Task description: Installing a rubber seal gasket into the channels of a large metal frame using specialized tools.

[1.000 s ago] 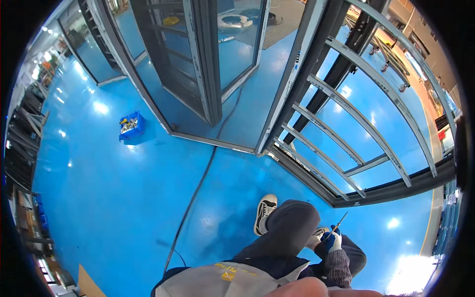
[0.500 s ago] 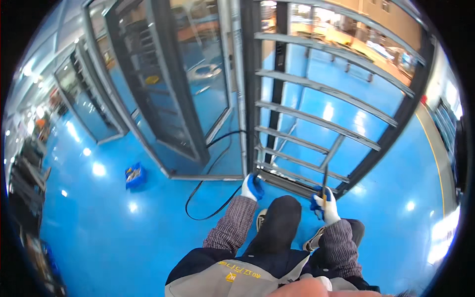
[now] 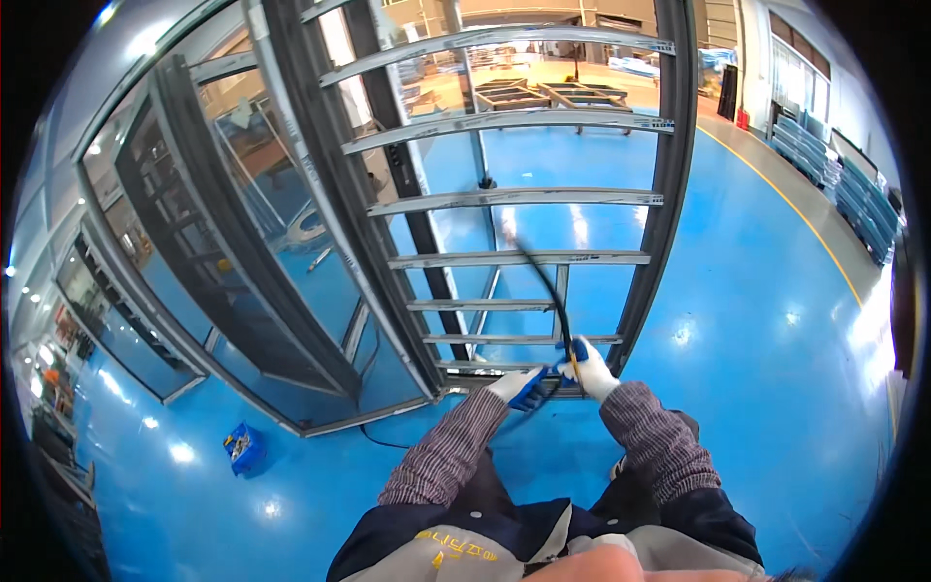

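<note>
Low by the base of a tall dark metal frame [image 3: 635, 291] with several pale cross bars, both my hands wear white gloves with blue palms. My right hand [image 3: 588, 371] is closed on a black flexible strip [image 3: 553, 283], whose free end rises blurred in front of the bars. A slim yellow piece, perhaps a tool handle, also shows in that hand. Just to the left, my left hand [image 3: 524, 386] has its fingers curled round what looks like a lower length of the same strip, close to the bottom rail [image 3: 485, 368]. Its fingertips are partly hidden.
Glazed frame panels [image 3: 233, 262] stand at the left, joined to the barred frame. A blue bin [image 3: 246, 450] with small parts sits on the blue floor. Black strip [image 3: 383, 442] trails under the panel. Stacked blue-wrapped panels [image 3: 863, 209] lie far right; low wooden racks [image 3: 553, 95] stand behind.
My view has turned rightward. My left hand has moved right along the frame's base, close beside my right hand. The black strip now arcs higher from my right hand.
</note>
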The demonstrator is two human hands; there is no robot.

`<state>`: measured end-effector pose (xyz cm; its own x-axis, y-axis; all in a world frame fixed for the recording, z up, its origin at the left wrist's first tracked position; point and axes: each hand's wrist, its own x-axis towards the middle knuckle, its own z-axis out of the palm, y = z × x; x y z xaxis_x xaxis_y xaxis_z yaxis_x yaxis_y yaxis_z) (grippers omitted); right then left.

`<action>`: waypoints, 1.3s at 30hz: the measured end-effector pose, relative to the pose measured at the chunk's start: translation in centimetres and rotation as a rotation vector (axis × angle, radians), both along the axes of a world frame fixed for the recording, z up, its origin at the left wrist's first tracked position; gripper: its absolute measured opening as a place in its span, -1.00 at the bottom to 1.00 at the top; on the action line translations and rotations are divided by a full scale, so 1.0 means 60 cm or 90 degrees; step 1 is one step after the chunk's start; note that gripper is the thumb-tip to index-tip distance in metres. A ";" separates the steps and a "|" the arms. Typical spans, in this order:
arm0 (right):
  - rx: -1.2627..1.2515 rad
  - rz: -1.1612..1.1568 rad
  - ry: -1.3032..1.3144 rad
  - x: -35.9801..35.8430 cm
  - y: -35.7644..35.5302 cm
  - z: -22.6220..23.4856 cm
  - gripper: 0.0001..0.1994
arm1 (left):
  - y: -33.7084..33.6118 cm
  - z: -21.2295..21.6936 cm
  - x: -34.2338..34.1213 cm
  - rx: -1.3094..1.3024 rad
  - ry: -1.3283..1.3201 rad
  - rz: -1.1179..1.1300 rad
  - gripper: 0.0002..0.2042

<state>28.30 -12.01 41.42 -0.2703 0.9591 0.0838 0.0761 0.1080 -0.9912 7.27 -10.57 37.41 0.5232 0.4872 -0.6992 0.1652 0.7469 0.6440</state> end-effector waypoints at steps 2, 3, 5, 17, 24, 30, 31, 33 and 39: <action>-0.115 -0.010 -0.128 0.034 -0.016 -0.031 -0.57 | -0.026 0.062 0.007 0.469 0.176 -0.052 -0.62; -0.115 -0.007 -0.129 0.036 -0.020 -0.049 -0.57 | -0.021 0.058 0.009 0.469 0.176 -0.048 -0.62; -0.220 0.048 -0.274 0.057 -0.028 -0.103 -0.60 | -0.019 0.016 0.033 0.477 -0.013 0.103 -0.62; -0.194 0.209 -0.622 0.094 -0.030 -0.207 -0.46 | 0.116 -0.053 -0.015 0.357 -0.365 0.794 -0.83; -0.112 0.080 -0.332 0.130 0.016 -0.133 -0.33 | 0.095 -0.034 0.018 0.393 -0.226 0.629 -0.52; -0.095 0.050 -0.147 0.122 0.048 -0.013 -0.34 | 0.074 -0.050 0.047 0.384 -0.181 0.410 -0.49; -0.040 0.066 -0.142 0.120 0.058 -0.006 -0.35 | 0.075 -0.041 0.049 0.390 -0.185 0.388 -0.49; 0.014 0.079 -0.134 0.122 0.061 -0.010 -0.35 | 0.078 -0.029 0.055 0.395 -0.188 0.363 -0.49; -0.084 0.014 -0.239 0.121 0.057 -0.055 -0.34 | 0.080 -0.011 0.074 0.392 -0.230 0.383 -0.46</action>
